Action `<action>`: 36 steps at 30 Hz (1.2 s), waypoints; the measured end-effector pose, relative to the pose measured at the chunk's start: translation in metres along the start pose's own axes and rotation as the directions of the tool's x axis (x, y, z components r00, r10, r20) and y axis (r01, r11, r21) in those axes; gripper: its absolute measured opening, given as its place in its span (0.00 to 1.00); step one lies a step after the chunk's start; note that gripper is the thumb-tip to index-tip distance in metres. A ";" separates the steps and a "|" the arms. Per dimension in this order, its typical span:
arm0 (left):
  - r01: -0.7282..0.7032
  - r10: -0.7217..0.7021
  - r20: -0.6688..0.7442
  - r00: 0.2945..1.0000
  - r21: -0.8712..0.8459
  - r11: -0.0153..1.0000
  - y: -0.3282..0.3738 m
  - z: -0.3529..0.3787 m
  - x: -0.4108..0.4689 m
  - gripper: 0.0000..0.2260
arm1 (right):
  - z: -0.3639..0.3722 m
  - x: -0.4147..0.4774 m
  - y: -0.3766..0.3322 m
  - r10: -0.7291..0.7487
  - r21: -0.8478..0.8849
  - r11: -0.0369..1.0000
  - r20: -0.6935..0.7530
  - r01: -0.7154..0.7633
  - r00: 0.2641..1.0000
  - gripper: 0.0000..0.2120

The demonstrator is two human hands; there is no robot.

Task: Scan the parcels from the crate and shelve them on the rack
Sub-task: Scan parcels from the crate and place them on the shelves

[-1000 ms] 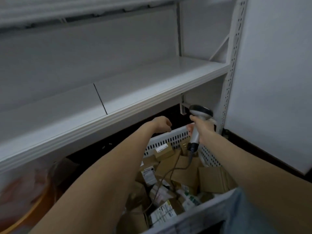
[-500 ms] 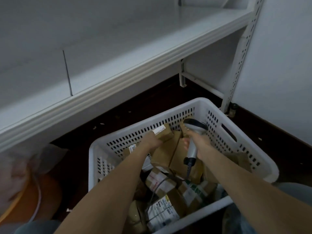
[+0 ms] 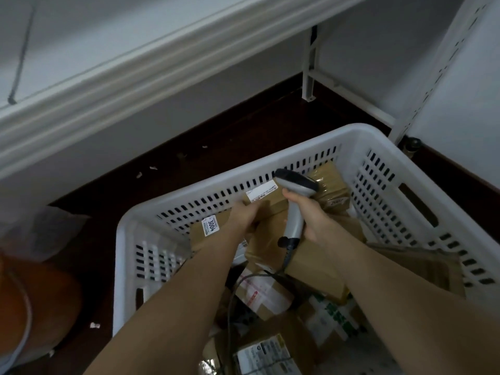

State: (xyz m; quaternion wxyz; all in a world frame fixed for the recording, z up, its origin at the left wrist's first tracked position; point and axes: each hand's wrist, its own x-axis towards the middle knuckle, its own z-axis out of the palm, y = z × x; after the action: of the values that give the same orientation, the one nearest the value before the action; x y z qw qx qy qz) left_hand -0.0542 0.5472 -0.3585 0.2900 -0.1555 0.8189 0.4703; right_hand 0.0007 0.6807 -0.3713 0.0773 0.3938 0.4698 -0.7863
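A white perforated plastic crate on the dark floor holds several brown cardboard parcels with white labels. My left hand reaches into its far side and grips a small brown parcel with a white label, lying against the crate's far wall. My right hand holds a grey barcode scanner by its handle, head pointing at the far parcels; its dark cable trails down over the boxes. Another parcel labelled 3004 lies left of my left hand. The white rack shelf runs above the crate.
The rack's white perforated upright stands at the right, beside a white wall. An orange object with crumpled plastic sits on the floor at the left. Small scraps lie on the dark floor between crate and rack.
My view dropped from the shelf to the crate. Both hands came down into the crate; my left hand closed on the small labelled parcel while the right kept the scanner.
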 end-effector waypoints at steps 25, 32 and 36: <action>-0.379 0.451 0.000 0.892 -0.544 0.749 0.032 -0.130 -0.160 0.31 | 0.045 -0.173 -0.032 -0.219 0.076 0.975 0.157 0.210 0.963 0.19; -0.325 0.424 0.086 0.902 -0.512 0.795 0.006 -0.113 -0.150 0.26 | 0.058 -0.159 -0.017 -0.226 0.093 0.972 0.109 0.216 0.968 0.18; -0.337 0.436 0.088 0.895 -0.506 0.794 -0.002 -0.112 -0.141 0.26 | 0.061 -0.149 -0.012 -0.212 0.061 0.976 0.091 0.207 0.973 0.15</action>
State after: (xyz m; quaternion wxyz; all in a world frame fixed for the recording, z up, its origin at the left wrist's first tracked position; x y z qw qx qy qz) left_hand 0.0207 0.4470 -0.2284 0.2205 -0.0026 0.6577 0.7203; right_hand 0.0619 0.6015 -0.2446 0.0065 0.3050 0.4840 -0.8202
